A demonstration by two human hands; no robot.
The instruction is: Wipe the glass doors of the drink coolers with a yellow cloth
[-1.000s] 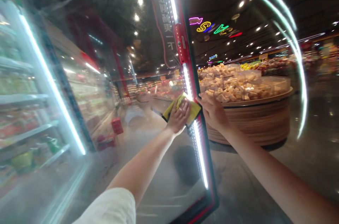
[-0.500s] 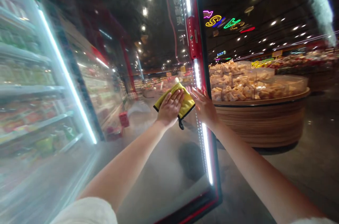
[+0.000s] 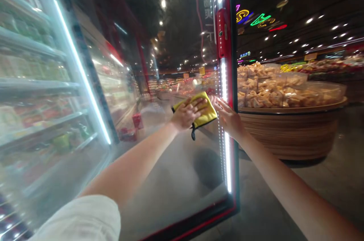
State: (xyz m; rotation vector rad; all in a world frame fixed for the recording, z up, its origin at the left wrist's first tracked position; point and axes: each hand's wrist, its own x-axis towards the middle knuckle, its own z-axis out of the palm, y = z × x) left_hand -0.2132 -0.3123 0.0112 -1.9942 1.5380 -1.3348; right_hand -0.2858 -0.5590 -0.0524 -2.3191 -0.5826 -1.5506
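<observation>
My left hand (image 3: 186, 115) holds a yellow cloth (image 3: 209, 114) with a dark border pressed against the glass door (image 3: 170, 172). Its fingers lie spread over the cloth, and a black loop hangs from the lower edge. Close by on the right, my right hand (image 3: 229, 118) rests at the door's lit edge strip (image 3: 224, 77), fingers stretched out and nothing in them. Part of its palm side is hidden. The door has a red and black frame and stands open, with mirrored lettering near the top.
Blurred, brightly lit cooler shelves (image 3: 36, 85) with goods stand on the left. Beyond the door's edge is a round wood-sided display stand (image 3: 292, 131) heaped with packaged food (image 3: 261, 87). Red boxes (image 3: 136, 121) show through the glass, low on the left.
My left hand and the cloth have shifted slightly right across the glass, the left hand turning more sideways. The view has swung, so door and stand appear farther right. My right hand stays at the edge.
</observation>
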